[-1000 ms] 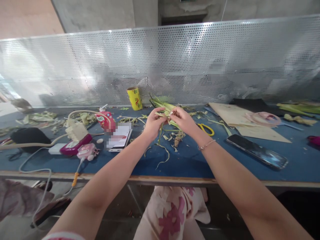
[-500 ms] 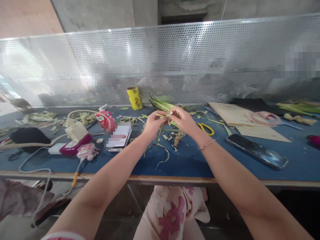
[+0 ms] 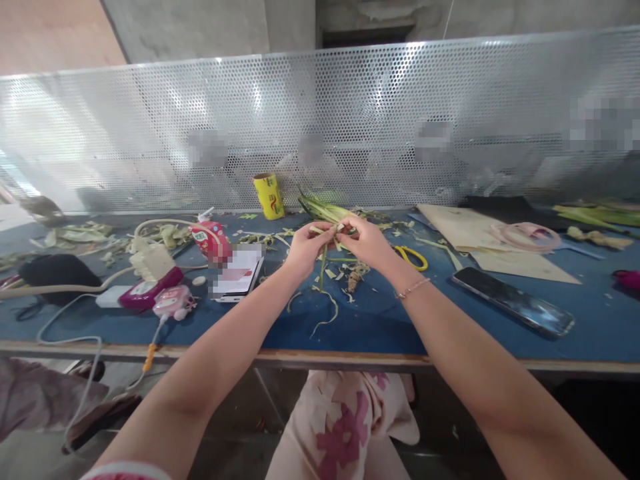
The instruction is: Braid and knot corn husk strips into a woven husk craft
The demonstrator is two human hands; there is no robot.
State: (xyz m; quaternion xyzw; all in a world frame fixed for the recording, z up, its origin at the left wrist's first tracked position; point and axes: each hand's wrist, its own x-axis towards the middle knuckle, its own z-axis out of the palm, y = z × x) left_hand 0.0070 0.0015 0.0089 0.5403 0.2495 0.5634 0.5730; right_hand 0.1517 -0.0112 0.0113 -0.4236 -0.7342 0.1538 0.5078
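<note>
Pinching hands: left hand (image 3: 305,250) and right hand (image 3: 365,240) meet over the blue table (image 3: 360,333), thumbs and forefingers gripping pale green leaf strips (image 3: 323,263); one end dangles toward 6 o'clock
Strip feel: light and bendy, I'd guess, splitting if tugged; best pinched flat, close to where they bunch
Leaf bundle (image 3: 320,207): just beyond, at 12 o'clock; I cannot tell whether it joins the strips
Litter: dry scraps (image 3: 354,281) at 5 o'clock might snag the dangling end
Wider round: yellow loop (image 3: 424,259) and dark phone (image 3: 513,301) at 4, lit phone (image 3: 239,275) at 8, yellow tube (image 3: 270,198) at 10
</note>
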